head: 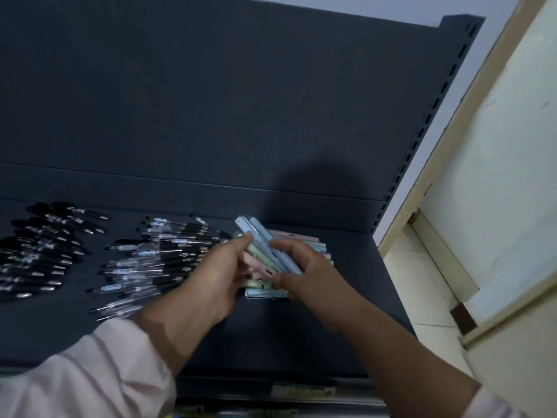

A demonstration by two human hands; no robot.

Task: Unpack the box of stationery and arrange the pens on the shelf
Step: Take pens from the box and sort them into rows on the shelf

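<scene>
Pinching one bundle of pastel pens [259, 236] together, the left hand [211, 279] and right hand [313, 282] seem to square it for the shelf [301, 342].

Shelf [301, 342]: dark grey, flat; upright back panel behind.
Black pens [51, 251]: far left on shelf, loose fanned row, metal tips pointing right.
Clear pens [156, 257]: middle group, clear barrels with black grips; just beside left hand; nearest ones blurred.
Pastel pens [271, 251]: blue, green, pink; bunched between both hands, two blue on top, tilted.
Pastel stack [301, 238]: flat on shelf, under and behind the hands.
Left hand [211, 276]: thumb and fingers curled on bunch from left; pale sleeve [90, 372] on the forearm.
Right hand [310, 279]: fingers curled over bunch from right.
Slotted post [437, 116]: right edge of unit.
</scene>
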